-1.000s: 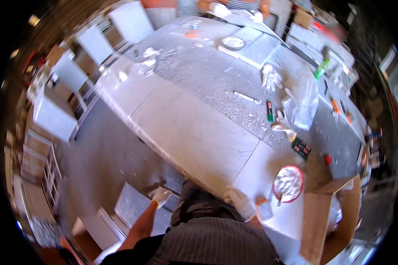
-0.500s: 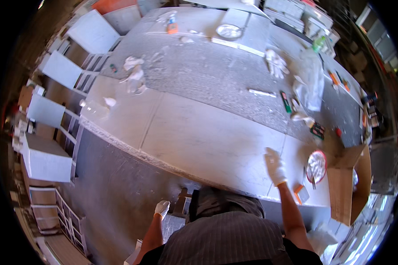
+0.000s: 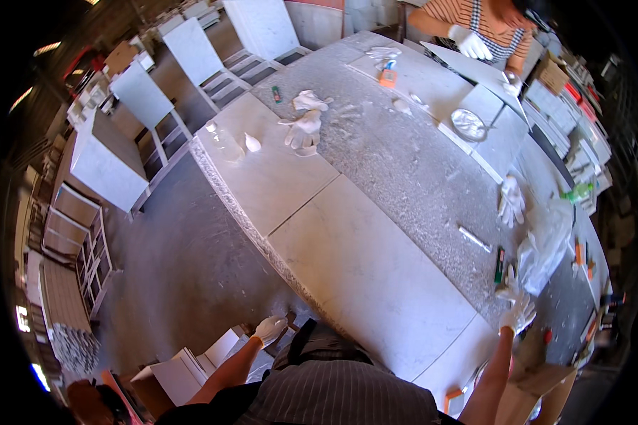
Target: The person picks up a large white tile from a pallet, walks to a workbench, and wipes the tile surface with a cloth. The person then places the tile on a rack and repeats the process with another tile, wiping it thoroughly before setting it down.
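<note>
From my remote station I log: left hand (image 3: 269,330) and right hand (image 3: 516,317), each in a white, close-fitting fabric glove (image 3: 267,328). Both forearms (image 3: 228,370) bare. Black fabric sleeve (image 3: 209,406) on the left upper arm. Dark grey fabric garment (image 3: 347,393) over my torso, thin pale lengthwise pinstripes. Folds below blur dark.

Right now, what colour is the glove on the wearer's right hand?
The worn glove is white; it shows best in the head view, the only one.

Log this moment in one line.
white-gloved left hand beside grey table, grasp unclear | white-gloved right hand by crumpled white glove, contact unclear | slim green box, clear plastic bag on table
</note>
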`<state>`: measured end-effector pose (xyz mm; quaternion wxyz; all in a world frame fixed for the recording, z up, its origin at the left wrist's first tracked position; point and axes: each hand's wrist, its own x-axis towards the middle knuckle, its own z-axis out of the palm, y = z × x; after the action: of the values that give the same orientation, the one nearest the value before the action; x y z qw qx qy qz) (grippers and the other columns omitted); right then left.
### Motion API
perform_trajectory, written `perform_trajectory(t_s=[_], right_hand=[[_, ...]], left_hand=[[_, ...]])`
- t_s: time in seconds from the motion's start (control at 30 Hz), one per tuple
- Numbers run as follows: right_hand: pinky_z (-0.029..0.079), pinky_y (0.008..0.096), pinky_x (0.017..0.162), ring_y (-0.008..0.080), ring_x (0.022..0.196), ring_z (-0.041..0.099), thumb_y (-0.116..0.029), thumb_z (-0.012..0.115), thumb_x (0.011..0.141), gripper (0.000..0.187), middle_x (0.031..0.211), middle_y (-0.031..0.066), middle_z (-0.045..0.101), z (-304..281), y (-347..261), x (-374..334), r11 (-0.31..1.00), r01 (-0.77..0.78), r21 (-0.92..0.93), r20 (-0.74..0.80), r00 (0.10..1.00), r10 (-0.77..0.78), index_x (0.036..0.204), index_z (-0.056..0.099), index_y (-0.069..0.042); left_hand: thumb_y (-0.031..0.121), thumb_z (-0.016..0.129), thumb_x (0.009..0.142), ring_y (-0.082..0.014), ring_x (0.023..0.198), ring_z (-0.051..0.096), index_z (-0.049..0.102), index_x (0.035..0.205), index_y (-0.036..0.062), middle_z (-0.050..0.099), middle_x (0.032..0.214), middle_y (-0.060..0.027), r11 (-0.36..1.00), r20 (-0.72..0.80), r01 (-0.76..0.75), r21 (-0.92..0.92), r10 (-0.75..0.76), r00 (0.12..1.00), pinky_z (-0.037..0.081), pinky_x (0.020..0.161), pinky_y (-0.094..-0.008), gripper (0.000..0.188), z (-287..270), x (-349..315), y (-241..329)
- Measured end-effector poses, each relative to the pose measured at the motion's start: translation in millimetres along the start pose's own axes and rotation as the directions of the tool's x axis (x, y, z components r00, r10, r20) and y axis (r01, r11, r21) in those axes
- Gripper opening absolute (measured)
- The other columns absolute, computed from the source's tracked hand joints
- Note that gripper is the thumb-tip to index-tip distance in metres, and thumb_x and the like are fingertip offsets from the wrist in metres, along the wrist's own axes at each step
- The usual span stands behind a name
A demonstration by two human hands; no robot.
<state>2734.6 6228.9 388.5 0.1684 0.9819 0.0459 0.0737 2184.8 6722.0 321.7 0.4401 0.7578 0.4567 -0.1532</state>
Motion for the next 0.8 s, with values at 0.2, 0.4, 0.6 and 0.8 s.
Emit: perform_trajectory(t_s=[0.2, 0.4, 0.6, 0.8], right_hand=[[0.041, 0.0504, 0.096, 0.0340, 0.096, 0.061, -0.017, 0.054, 0.088, 0.044, 0.101, 0.0132, 0.063, 1, -3, 7, 0.994, -0.038, 0.104, 0.071, 0.997, 0.031, 0.132, 0.056, -0.018], [0.049, 0.0449, 0.068, 0.0316, 0.079, 0.061, -0.022, 0.058, 0.089, 0.022, 0.085, 0.0118, 0.061, -35, -34, -32, 0.878, -0.014, 0.479, -0.437, 0.863, 0.252, 0.107, 0.067, -0.013], [0.051, 0.0457, 0.074, 0.0324, 0.084, 0.062, -0.022, 0.066, 0.084, 0.037, 0.093, 0.0159, 0.065, -115, -172, -159, 0.663, 0.533, 0.525, -0.299, 0.845, -0.443, 0.116, 0.064, -0.004], [0.049, 0.0452, 0.087, 0.0374, 0.102, 0.061, -0.012, 0.066, 0.082, 0.042, 0.113, 0.0218, 0.062, -168, -231, -202, 0.524, 0.144, 0.839, -0.031, 0.975, -0.219, 0.122, 0.062, -0.002]], left_hand=[[0.038, 0.046, 0.092, -0.0350, 0.110, 0.062, 0.069, 0.110, 0.0068, 0.067, 0.114, -0.0180, 0.999, 0.020, 0.050, -0.002, -0.049, 0.999, 0.046, 0.094, -0.0419, 0.043, 6, -17, 13], [0.021, 0.057, 0.091, -0.0328, 0.098, 0.064, 0.068, 0.106, 0.0041, 0.067, 0.104, -0.0167, 0.991, -0.666, -0.072, -0.109, -0.019, 0.746, 0.049, 0.089, -0.0392, 0.025, -37, -12, 87], [0.016, 0.058, 0.091, -0.0323, 0.098, 0.062, 0.066, 0.109, 0.0062, 0.065, 0.103, -0.0148, 0.926, -0.781, -0.375, 0.037, 0.261, 0.567, 0.048, 0.087, -0.0386, 0.022, -104, 61, 159], [0.020, 0.060, 0.088, -0.0383, 0.098, 0.058, 0.062, 0.111, 0.0080, 0.062, 0.104, -0.0162, 0.815, -0.665, -0.502, 0.291, 0.549, 0.507, 0.046, 0.083, -0.0481, 0.026, -188, 193, 233]])
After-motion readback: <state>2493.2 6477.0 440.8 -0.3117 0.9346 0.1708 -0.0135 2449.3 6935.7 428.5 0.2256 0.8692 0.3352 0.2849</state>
